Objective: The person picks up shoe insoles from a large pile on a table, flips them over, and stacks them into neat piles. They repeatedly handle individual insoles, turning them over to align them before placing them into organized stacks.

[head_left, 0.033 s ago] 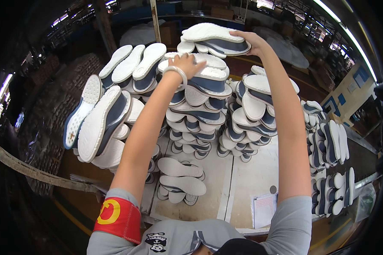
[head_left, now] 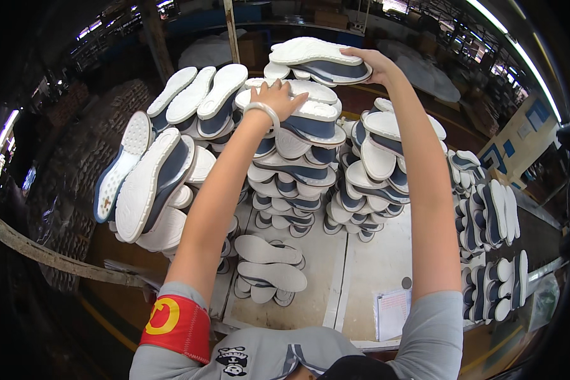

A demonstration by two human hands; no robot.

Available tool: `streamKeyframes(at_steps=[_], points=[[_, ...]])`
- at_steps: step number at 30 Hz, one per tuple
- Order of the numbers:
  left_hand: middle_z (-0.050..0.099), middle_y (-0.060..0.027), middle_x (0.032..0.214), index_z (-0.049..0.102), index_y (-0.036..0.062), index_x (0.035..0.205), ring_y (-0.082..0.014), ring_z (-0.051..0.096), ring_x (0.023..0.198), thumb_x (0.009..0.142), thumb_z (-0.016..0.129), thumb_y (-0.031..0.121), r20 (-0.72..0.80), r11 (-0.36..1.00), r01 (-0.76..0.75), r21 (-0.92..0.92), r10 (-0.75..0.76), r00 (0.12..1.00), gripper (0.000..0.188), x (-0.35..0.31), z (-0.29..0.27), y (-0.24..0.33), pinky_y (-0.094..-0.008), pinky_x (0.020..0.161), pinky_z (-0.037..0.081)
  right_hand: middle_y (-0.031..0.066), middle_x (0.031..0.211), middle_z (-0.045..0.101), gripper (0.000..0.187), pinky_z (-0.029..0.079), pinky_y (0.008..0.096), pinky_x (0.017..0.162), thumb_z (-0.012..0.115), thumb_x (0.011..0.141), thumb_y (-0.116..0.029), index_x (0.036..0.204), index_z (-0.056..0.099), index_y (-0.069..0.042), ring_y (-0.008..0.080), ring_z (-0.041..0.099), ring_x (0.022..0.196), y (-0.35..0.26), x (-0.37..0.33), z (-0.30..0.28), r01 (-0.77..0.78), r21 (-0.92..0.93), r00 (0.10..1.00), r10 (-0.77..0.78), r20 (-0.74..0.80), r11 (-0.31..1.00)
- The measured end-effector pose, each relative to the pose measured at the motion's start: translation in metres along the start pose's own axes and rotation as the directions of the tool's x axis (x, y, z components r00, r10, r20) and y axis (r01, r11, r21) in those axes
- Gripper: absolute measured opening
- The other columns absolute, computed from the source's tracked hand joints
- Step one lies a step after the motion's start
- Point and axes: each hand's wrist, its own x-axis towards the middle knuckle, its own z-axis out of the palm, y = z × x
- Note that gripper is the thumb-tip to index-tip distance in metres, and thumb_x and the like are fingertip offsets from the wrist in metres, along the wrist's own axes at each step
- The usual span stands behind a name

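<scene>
At the far side of the table, my right hand grips the heel end of a white and navy shoe sole. Other soles lie under its far end, partly hidden. My left hand rests with spread fingers on the top of a tall stack of shoe soles; a pale bangle is round that wrist. Right of this stack stands another tall stack of white and navy soles, behind my right forearm. More soles sit on the left, several with white faces up.
Large soles lean at the table's left edge. A low pile of soles lies on the pale table. Near the front are a printed sheet and a small dark disc. Soles on a rack stand at right.
My right hand and the shoe sole in it have shifted very slightly left and down. My left hand stays on the stack, its fingers a little changed.
</scene>
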Motion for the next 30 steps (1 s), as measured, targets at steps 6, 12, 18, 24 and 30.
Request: streamKeyframes(at_steps=[6,12,18,24,30], points=[[0.039,-0.0163,0.157,0.047,0.0104,0.149,-0.0411,0.033,0.145,0.098,0.036,0.063,-0.078,0.994,-0.042,-0.098,0.034,0.996,0.074,-0.033,-0.013,0.003,-0.0585,0.120,0.021,0.0173,0.109,0.069,0.064,0.062,0.0393,0.075,0.084,0.076,-0.041,0.117,0.064,0.005,0.0249,0.071,0.092,0.019,0.019,0.003,-0.087,0.103,0.994,0.079,0.076,0.991],[0.040,-0.0131,0.157,0.047,0.0123,0.149,-0.0398,0.032,0.146,0.099,0.036,0.062,-0.201,0.990,-0.045,-0.135,0.017,0.980,0.071,-0.049,-0.003,0.002,-0.0589,0.120,0.019,0.0210,0.112,0.069,0.068,0.062,0.0415,0.078,0.086,0.076,-0.036,0.122,0.059,0.006,0.0277,0.072,0.092,0.033,0.027,0.020,-0.199,0.081,0.975,0.189,0.116,0.977],[0.043,-0.0161,0.155,0.048,0.0097,0.148,-0.0397,0.031,0.146,0.099,0.037,0.060,-0.236,0.985,-0.034,-0.169,-0.007,0.972,0.071,-0.051,-0.001,0.009,-0.0569,0.121,0.016,0.0219,0.131,0.061,0.082,0.051,0.0486,0.099,0.090,0.072,-0.038,0.134,0.055,0.004,0.0308,0.063,0.115,0.047,0.040,0.035,-0.280,0.055,0.931,0.257,0.258,0.959],[0.044,-0.0159,0.154,0.050,0.0096,0.147,-0.0388,0.033,0.146,0.099,0.037,0.061,-0.233,0.987,-0.032,-0.157,-0.006,0.972,0.071,-0.049,0.000,0.007,-0.0561,0.121,0.017,0.0266,0.138,0.054,0.103,0.042,0.0460,0.111,0.091,0.066,-0.043,0.144,0.044,0.005,0.0374,0.053,0.129,0.047,0.051,0.033,-0.255,-0.240,0.914,0.315,0.257,0.937],[0.045,-0.0152,0.154,0.052,0.0102,0.145,-0.0369,0.035,0.145,0.099,0.035,0.062,-0.151,0.989,-0.014,-0.149,-0.009,0.988,0.071,-0.034,-0.009,0.006,-0.0557,0.120,0.021,0.0271,0.152,0.039,0.107,0.039,0.0512,0.113,0.083,0.069,-0.052,0.152,0.038,-0.002,0.0424,0.047,0.134,0.038,0.044,0.038,-0.243,-0.411,0.924,0.339,0.179,0.879]])
